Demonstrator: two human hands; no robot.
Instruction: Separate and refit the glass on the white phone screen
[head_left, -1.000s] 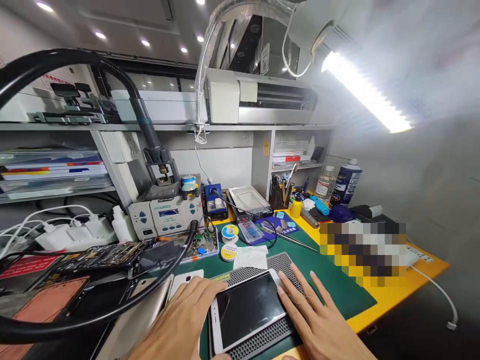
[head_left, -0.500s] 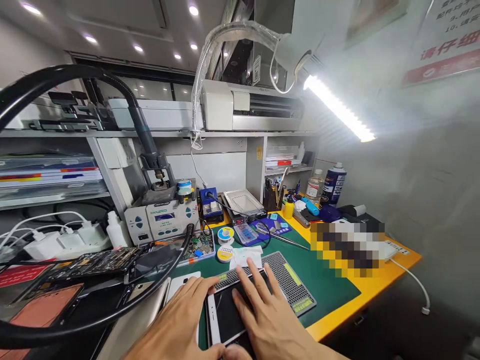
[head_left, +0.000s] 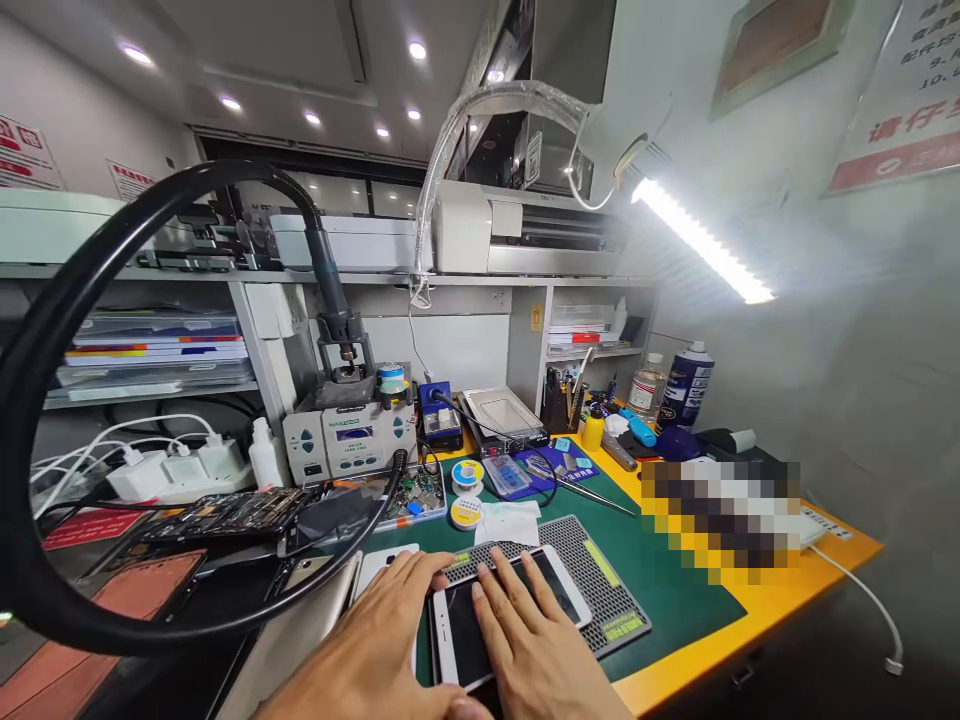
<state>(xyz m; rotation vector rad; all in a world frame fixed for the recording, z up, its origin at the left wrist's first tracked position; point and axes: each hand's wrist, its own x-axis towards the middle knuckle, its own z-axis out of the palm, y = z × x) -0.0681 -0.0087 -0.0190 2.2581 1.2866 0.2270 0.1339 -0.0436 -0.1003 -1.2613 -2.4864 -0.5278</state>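
Note:
A white-framed smartphone [head_left: 459, 622] with a dark screen lies across a grey perforated mat [head_left: 622, 606], in the lower middle of the head view. My left hand [head_left: 367, 640] wraps round the phone's left end, its fingertips by the far corner and its thumb near the close edge. Flat over the middle of the screen rests my right hand [head_left: 536, 640], fingers stretched out and close together. Part of the screen and the near edge are hidden beneath my hands. Another dark surface shows under the phone's near side.
A black hose [head_left: 45, 420] loops across the left, over other phones and a salmon-coloured panel [head_left: 161, 590]. Behind stand a rework station [head_left: 352, 440], solder spools [head_left: 467, 476] and a heating plate [head_left: 502, 410]. Tweezers [head_left: 600, 497] lie on the green mat [head_left: 690, 580].
The whole scene has shifted right and slightly down in view. My right hand's fingers have drawn closer together, and the phone's white right end now shows beyond them.

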